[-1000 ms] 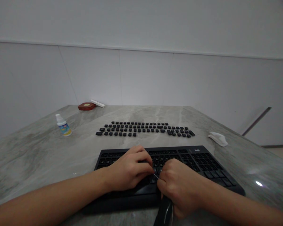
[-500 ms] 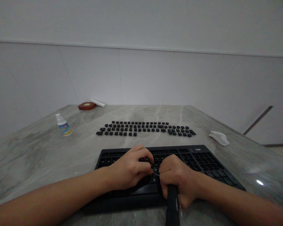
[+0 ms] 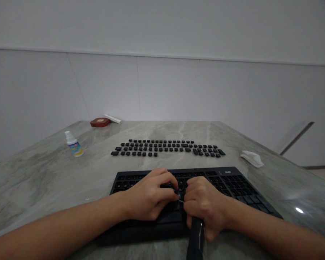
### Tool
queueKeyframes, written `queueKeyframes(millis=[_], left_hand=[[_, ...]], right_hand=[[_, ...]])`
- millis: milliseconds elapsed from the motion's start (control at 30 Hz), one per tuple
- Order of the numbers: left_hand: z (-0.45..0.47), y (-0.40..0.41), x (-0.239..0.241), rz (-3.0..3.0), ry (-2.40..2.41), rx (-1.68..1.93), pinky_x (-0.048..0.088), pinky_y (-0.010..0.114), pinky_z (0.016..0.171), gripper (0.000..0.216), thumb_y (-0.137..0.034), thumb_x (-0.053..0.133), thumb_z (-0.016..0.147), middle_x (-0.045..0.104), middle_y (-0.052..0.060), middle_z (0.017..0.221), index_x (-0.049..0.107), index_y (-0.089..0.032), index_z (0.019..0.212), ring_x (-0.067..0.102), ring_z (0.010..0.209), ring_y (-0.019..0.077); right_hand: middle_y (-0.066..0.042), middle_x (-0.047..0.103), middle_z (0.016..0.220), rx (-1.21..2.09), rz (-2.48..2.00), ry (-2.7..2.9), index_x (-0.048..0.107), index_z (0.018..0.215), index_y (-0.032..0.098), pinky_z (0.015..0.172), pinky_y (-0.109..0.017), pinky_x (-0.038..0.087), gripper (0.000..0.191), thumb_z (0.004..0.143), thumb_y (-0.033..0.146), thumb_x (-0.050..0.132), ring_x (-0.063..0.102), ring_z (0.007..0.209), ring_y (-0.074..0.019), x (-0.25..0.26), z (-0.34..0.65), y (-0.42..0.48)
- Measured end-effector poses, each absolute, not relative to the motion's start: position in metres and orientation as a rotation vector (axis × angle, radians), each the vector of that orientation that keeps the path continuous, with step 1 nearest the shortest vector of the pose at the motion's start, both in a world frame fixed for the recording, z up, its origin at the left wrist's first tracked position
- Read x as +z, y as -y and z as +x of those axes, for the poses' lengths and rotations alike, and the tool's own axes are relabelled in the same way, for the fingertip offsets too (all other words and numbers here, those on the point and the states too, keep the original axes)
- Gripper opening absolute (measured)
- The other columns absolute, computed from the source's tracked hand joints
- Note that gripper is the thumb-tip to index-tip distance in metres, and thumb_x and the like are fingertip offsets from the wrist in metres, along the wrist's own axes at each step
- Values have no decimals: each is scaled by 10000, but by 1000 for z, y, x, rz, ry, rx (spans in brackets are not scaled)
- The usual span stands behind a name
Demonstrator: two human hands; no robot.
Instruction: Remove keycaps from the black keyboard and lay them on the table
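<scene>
A grey marbled table (image 3: 48,184) with one bright glint (image 3: 299,210) fronts a pale wall (image 3: 168,90).

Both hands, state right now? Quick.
Left hand: fingers curled over the keyboard; can't tell if it's pinching anything.
Right hand: closed, holding a black-handled tool.

A strip of bare table (image 3: 168,162) runs open between keyboard (image 3: 168,218) and loose keys (image 3: 165,149), bottle (image 3: 74,146) left, tissue (image 3: 252,159) right; left hand (image 3: 154,195) and right hand (image 3: 203,200) block the keyboard's middle.
</scene>
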State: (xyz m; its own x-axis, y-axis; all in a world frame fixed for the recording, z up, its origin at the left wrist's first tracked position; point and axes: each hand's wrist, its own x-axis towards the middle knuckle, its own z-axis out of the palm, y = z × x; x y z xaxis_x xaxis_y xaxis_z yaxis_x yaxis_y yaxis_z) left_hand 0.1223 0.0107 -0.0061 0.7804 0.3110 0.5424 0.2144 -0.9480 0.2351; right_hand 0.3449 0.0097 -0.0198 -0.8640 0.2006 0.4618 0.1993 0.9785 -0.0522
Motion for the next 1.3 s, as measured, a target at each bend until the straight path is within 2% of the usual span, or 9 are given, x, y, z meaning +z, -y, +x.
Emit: queueKeyframes(millis=[133, 233, 533, 733, 1100, 1300], left_hand=[[123, -8, -3, 2766, -343, 995, 504, 380, 826, 305, -11, 451, 838, 655, 116, 958, 609, -109, 1079, 584, 884, 210], [123, -8, -5, 2769, -310, 1051, 514, 394, 818, 409, 9, 423, 792, 669, 112, 929, 587, -110, 1146, 590, 862, 212], [123, -9, -8, 2769, -203, 1115, 518, 386, 754, 433, 33, 437, 722, 716, 98, 891, 614, -114, 1089, 570, 828, 215], [124, -9, -7, 2763, -212, 1130, 518, 370, 731, 408, 24, 433, 716, 655, 63, 709, 637, -123, 1036, 547, 780, 213], [124, -9, -7, 2744, -259, 1026, 520, 377, 753, 396, 30, 422, 699, 668, 65, 724, 642, -114, 996, 562, 819, 217], [124, -8, -7, 2749, -285, 1067, 528, 372, 742, 385, 18, 429, 706, 659, 76, 742, 660, -124, 980, 562, 818, 219]], right_hand=[[43, 442, 398, 51, -352, 2772, 315, 485, 215, 456, -318, 185, 241, 575, 298, 523, 408, 373, -110, -15, 348, -15], [35, 480, 415, 71, -367, 2857, 343, 480, 212, 461, -314, 197, 214, 551, 289, 529, 422, 387, -115, -11, 349, -17], [-9, 601, 463, -54, -478, 3083, 567, 522, 196, 481, -312, 187, 149, 556, 332, 617, 483, 410, -139, 5, 345, -7], [-22, 675, 531, -94, -617, 3248, 667, 600, 186, 472, -316, 220, 180, 554, 354, 710, 555, 446, -164, 15, 336, 5], [-12, 640, 465, -139, -551, 3333, 687, 553, 181, 401, -309, 161, 227, 588, 398, 746, 448, 342, -135, 24, 322, 14], [-14, 629, 476, -88, -458, 3240, 642, 546, 194, 432, -302, 181, 219, 522, 400, 713, 523, 414, -166, 12, 333, 0]])
